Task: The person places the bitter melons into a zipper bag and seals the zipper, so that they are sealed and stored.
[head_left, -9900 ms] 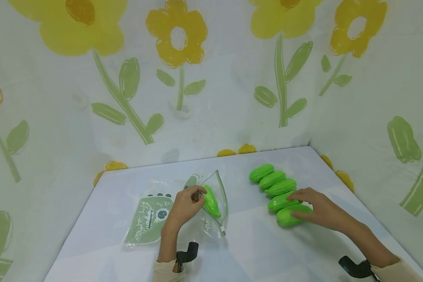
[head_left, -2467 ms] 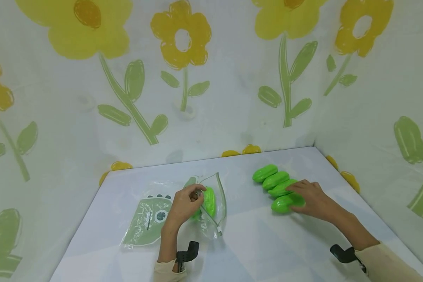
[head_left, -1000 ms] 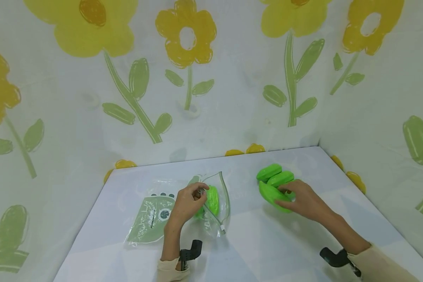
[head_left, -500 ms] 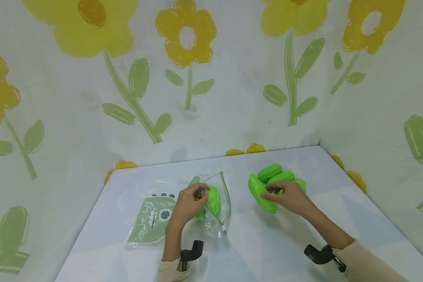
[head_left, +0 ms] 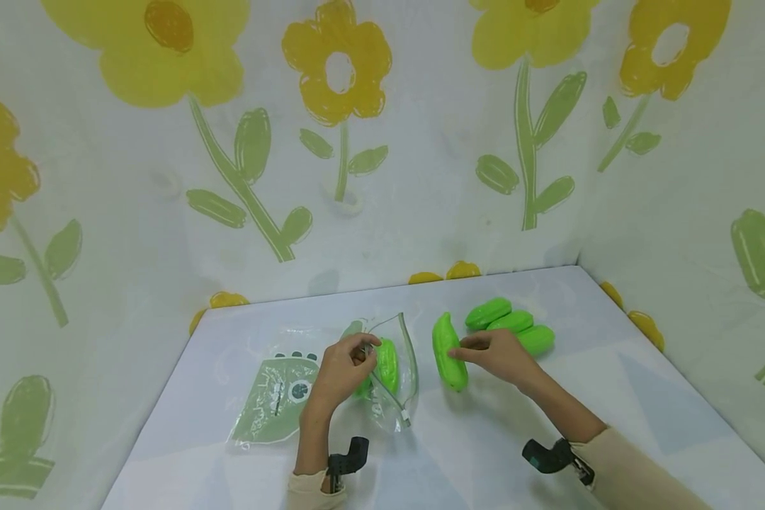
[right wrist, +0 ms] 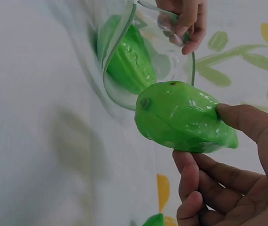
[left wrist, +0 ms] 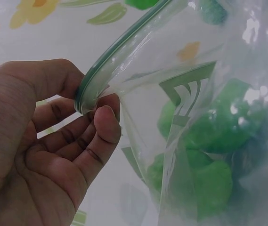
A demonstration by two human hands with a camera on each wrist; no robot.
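Note:
My right hand [head_left: 500, 358] pinches a glossy green fake fruit [head_left: 446, 347], long, ridged and pointed at one end, between thumb and fingers. In the right wrist view this fruit [right wrist: 181, 117] is held just in front of the mouth of a clear zip bag [right wrist: 108, 77]. My left hand [head_left: 339, 372] pinches the rim of that bag [head_left: 413, 379], whose mouth gapes to the right. Through the film, green fruits [left wrist: 218, 117] show inside the bag in the left wrist view; the left hand [left wrist: 53, 136] has the green zip edge between thumb and fingers.
Three more green fruits [head_left: 512, 322] lie in a row at the back right of the white table [head_left: 484, 460]. A flat clear bag part with a green print [head_left: 270, 400] lies left of the left hand. Flower-printed cloth [head_left: 433, 177] walls the back and sides.
The right hand has lifted a fruit from the row and carried it left toward the bag. Since the oldest frame the row has shortened and more fruit shows in the bag. The left hand stays put.

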